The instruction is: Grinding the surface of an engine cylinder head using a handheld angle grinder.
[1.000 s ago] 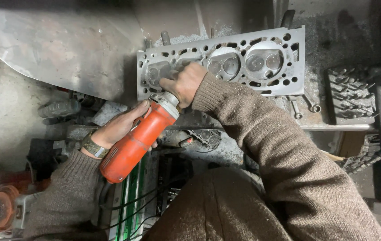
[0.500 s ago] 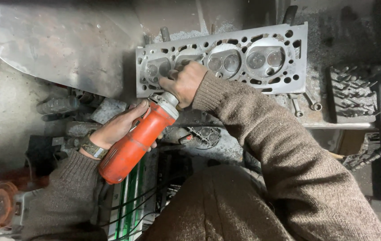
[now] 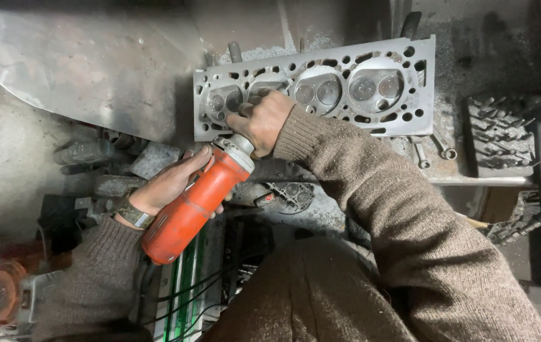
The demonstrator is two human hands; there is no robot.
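Note:
A grey metal cylinder head (image 3: 372,88) lies flat on the bench, its round chambers facing up. An orange power grinder (image 3: 191,212) points up at its lower left part. My left hand (image 3: 172,183) is wrapped around the grinder's orange body. My right hand (image 3: 264,123) grips the grinder's grey front end (image 3: 235,149) and rests against the cylinder head, covering part of one chamber. The tool's working tip is hidden under my right hand.
A bent sheet of metal (image 3: 74,63) lies at the upper left. Wrenches (image 3: 432,149) sit just below the head. A dark ribbed block (image 3: 498,136) stands at the right. Metal scraps (image 3: 105,158) and another orange tool (image 3: 4,288) lie at the left; cables run below.
The view has shifted slightly, so the cylinder head sits a little lower in the picture. Both hands keep the same grip on the grinder at the same spot.

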